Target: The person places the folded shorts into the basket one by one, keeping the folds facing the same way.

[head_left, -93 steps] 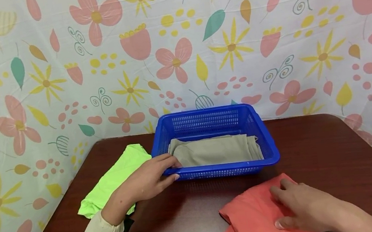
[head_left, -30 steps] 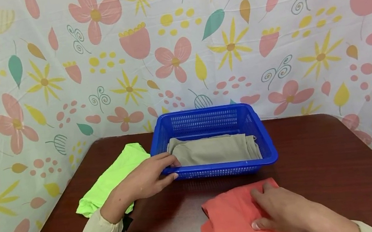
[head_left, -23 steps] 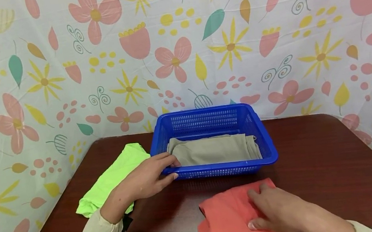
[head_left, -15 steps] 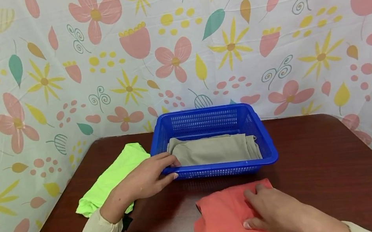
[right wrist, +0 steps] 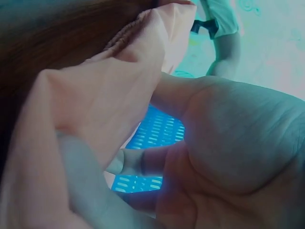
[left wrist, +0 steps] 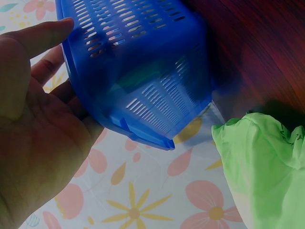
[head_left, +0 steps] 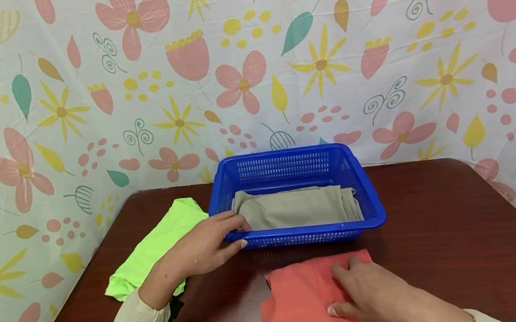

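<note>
In the head view my left hand (head_left: 210, 244) holds the front left rim of a blue plastic basket (head_left: 293, 236), fingers inside and thumb outside. The left wrist view shows that hand (left wrist: 43, 109) at the rim of the basket (left wrist: 143, 71). A folded grey-beige cloth (head_left: 299, 207) lies in the basket. My right hand (head_left: 381, 295) grips a folded coral-red garment (head_left: 302, 298) on the table in front of the basket. In the right wrist view, thumb and fingers are around a fold of the garment (right wrist: 100, 95), which has a gathered edge; some fingertips are hidden.
A neon-green folded garment (head_left: 165, 240) lies left of the basket, partly behind my left forearm. The dark reddish-brown table (head_left: 454, 221) has rounded far corners. Behind it hangs a white flower-print curtain (head_left: 240, 31).
My right hand has slid the red garment leftward across the table, to in front of the basket. The left hand stays at the basket rim; basket and green garment have not moved.
</note>
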